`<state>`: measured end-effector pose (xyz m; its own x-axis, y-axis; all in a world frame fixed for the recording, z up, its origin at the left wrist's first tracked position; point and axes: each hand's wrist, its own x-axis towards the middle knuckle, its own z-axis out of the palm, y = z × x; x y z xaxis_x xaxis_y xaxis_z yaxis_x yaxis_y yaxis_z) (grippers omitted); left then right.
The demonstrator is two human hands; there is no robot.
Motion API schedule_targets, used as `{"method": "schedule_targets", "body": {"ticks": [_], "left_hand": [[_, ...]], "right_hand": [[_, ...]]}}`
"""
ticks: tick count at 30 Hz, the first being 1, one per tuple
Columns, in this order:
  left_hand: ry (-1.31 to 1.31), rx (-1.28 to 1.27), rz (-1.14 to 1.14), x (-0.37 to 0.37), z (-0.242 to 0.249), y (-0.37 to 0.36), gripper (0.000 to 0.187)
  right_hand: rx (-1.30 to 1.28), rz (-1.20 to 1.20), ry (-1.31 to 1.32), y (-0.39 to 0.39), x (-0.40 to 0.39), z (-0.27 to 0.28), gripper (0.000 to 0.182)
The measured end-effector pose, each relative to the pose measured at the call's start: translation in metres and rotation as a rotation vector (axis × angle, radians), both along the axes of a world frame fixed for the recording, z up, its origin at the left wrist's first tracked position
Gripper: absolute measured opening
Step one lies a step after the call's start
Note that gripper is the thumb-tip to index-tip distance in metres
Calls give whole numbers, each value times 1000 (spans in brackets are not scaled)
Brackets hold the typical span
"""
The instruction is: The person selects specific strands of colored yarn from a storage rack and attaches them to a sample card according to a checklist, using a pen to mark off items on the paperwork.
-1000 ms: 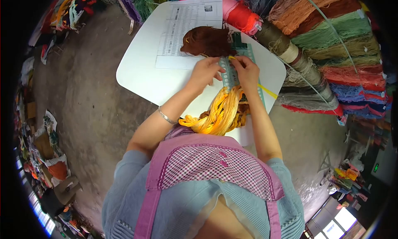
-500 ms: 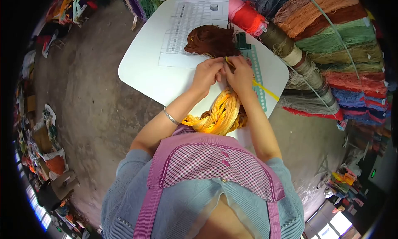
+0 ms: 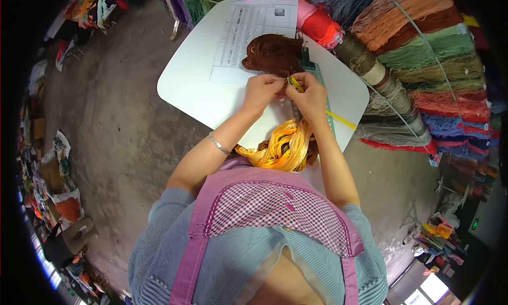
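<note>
My left hand and my right hand meet fingertip to fingertip over the white table. A narrow yellow strip is pinched in my right fingers; its other end sticks out past my right wrist. My left fingers are pinched at the strip's tip, where small strands make it hard to see what they grip. Just beyond them lies a bundle of dark brown yarn. Nearer my body, a skein of yellow-orange yarn hangs at the table's front edge, with brown yarn partly hidden behind it.
A printed sheet lies on the table's left part. A green perforated strip and a dark green piece lie at the right. Stacked coloured yarn crowds the right side. Concrete floor surrounds the table.
My hands have shifted slightly, and the yellow strip now shows more plainly, bent between the fingertips. The whole view has moved a little; the yarn bundles look much the same.
</note>
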<state>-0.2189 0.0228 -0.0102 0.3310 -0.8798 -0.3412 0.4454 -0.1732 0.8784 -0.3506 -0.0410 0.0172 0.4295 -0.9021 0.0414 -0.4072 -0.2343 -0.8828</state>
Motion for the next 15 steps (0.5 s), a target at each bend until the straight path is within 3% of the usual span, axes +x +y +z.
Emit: {"method": "schedule_targets", "body": {"ticks": [5, 7, 9, 10, 11, 12, 14, 15], "left_hand": [[133, -72, 114, 21, 3, 24, 18], [512, -313, -38, 29, 1, 23, 19], [543, -146, -179, 25, 20, 19, 17], [380, -70, -255, 19, 29, 10, 19], [137, -44, -406, 17, 27, 5, 21], [-154, -37, -396, 10, 8, -2, 20], [-366, -4, -537, 9, 13, -5, 19], [-435, 2, -545, 14, 12, -7, 19]], "right_hand": [[-39, -27, 14, 1, -1, -6, 26], [-54, -24, 69, 2, -1, -11, 29], [-144, -24, 76, 4, 1, -22, 33], [-6, -61, 145, 13, 4, 6, 44], [-137, -13, -18, 6, -1, -38, 55], [-87, 20, -31, 11, -1, -25, 60], [-29, 10, 60, 15, -2, -12, 60], [-147, 3, 94, 18, -4, -6, 56]]}}
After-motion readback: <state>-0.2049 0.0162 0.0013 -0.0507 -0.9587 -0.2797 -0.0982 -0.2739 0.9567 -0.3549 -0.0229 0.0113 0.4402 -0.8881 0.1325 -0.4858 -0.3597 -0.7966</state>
